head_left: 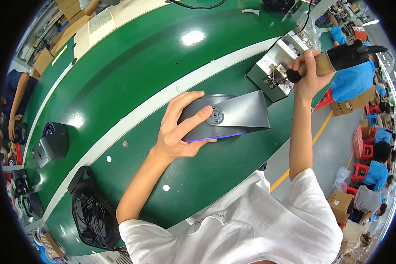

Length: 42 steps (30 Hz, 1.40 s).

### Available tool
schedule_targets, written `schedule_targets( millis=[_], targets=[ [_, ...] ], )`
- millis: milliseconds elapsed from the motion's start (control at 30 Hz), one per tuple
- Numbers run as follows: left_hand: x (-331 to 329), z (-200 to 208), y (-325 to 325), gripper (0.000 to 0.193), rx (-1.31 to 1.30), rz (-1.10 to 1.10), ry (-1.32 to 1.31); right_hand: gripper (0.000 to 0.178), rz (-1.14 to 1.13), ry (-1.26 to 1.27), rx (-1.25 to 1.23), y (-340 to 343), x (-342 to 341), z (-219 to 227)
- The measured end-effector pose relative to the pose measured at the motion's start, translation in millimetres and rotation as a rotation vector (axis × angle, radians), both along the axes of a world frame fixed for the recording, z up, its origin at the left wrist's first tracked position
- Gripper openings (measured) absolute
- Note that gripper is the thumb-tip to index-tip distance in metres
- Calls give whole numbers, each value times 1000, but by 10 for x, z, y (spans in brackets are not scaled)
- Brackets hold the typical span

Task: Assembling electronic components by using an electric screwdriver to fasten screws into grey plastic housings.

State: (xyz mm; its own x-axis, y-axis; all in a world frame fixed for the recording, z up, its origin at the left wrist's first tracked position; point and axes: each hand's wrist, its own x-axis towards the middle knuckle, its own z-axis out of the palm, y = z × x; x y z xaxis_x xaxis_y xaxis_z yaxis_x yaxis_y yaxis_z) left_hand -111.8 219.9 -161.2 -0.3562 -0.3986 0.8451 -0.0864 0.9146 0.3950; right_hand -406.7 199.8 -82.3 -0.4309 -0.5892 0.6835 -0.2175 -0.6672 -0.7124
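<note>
My left hand (175, 134) grips a dark grey, wedge-shaped housing (246, 109) with a purple lower edge, holding it over the green bench. Its fingers wrap the rounded left end, and the thumb lies beside a round hub with small holes. In my right hand (311, 77) is an electric screwdriver (348, 55), black with tan wrapping round its grip and a cable at its far end. The screwdriver's nose points left, by a metal box (270, 72) with a small silver mechanism, perhaps a screw feeder. Whether the bit touches that mechanism I cannot tell.
Another grey housing (53, 145) stands on the green conveyor belt (132, 57), behind a white rail (101, 154). A black mesh bag (92, 211) with cables lies at the bench's left. Co-workers, red stools (360, 171) and cartons (340, 204) line the floor at right.
</note>
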Motion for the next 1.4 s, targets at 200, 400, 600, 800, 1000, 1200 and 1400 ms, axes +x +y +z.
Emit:
schedule_targets(
  millis=[200, 400, 600, 800, 1000, 1200, 1400],
  targets=[
    [89, -28, -22, 62, 40, 69, 2, 70, -206, 148, -61, -246, 74, -441],
    [37, -54, -6, 67, 39, 10, 79, 67, -90, 159, 46, -172, 160, -310],
    [14, -73, 14, 68, 72, -6, 96, 61, 169, 28, 83, -121, 214, 41],
    [44, -68, 24, 67, 72, 7, 92, 48, 566, -64, 82, 102, 663, 606],
    [0, -40, 1, 65, 65, -2, 81, 28, 836, -190, 127, 220, 1096, 669],
    [27, -31, -8, 63, 61, 9, 54, 59, 769, 73, 114, 239, 1369, 547],
    [20, -42, -15, 62, 70, 4, 56, 65, 767, 96, 55, 235, 1423, 499]
  ],
)
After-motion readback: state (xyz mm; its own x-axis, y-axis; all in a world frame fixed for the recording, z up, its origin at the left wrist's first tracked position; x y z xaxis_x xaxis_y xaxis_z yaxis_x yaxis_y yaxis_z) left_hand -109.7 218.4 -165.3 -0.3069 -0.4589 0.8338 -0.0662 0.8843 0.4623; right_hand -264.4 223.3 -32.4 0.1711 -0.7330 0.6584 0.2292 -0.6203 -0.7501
